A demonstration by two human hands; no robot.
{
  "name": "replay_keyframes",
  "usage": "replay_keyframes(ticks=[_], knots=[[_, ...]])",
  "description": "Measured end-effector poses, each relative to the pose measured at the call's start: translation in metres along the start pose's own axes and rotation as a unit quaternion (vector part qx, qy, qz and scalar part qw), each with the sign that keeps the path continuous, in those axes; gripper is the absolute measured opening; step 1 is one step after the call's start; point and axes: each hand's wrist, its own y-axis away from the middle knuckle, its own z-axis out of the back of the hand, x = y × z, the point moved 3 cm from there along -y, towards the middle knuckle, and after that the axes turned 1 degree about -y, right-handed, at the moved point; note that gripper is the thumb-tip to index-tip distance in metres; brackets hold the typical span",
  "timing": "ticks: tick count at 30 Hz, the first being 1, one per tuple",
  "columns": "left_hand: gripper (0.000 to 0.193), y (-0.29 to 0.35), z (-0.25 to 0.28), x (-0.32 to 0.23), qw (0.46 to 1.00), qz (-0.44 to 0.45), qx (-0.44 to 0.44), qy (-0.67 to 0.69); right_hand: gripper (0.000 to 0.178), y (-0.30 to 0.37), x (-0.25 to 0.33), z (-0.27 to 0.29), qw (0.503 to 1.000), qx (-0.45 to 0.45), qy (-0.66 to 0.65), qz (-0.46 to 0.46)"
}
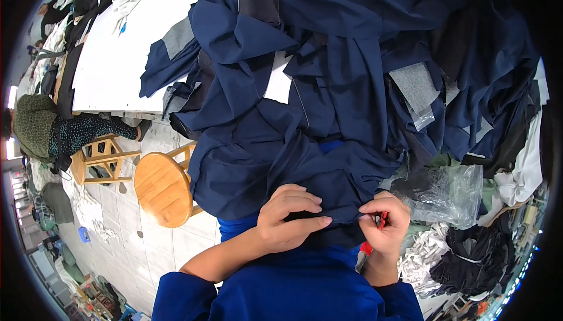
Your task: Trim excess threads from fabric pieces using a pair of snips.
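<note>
Navy cloth (246, 151) spreads over the table and hangs down across my lap. My left hand (290, 218) is closed on a fold of it, thumb below and fingers above. A short way to the right, my right hand (386, 222) pinches the edge of the same cloth between thumb and forefinger. Tucked in that right palm is a small red-handled tool (382, 220); the curled fingers cover most of it, so its kind does not show. The stretch of cloth edge between both hands lies roughly level.
Two wooden stools (163, 189) stand on the tiled floor at left, near a seated person (41, 127). More navy pieces with grey patches (415, 86) cover the white table (111, 69). At right lie a clear plastic bag (448, 195) and heaps of white scraps (422, 262) and black scraps (475, 259).
</note>
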Motion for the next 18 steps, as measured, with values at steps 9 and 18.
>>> replay_keyframes(ticks=[9, 18], knots=[[0.019, -0.0061, 0.0047, -0.0009, 0.998, -0.033, 0.018, -0.049, 0.025, -0.0019, 0.0008, -0.0016, 0.998, -0.034, -0.001, 0.044], [0.017, -0.011, 0.0056, 0.0021, 0.996, 0.036, -0.022, -0.076, 0.024, -0.0032, 0.0009, -0.003, 1.0, -0.017, -0.003, 0.004]])
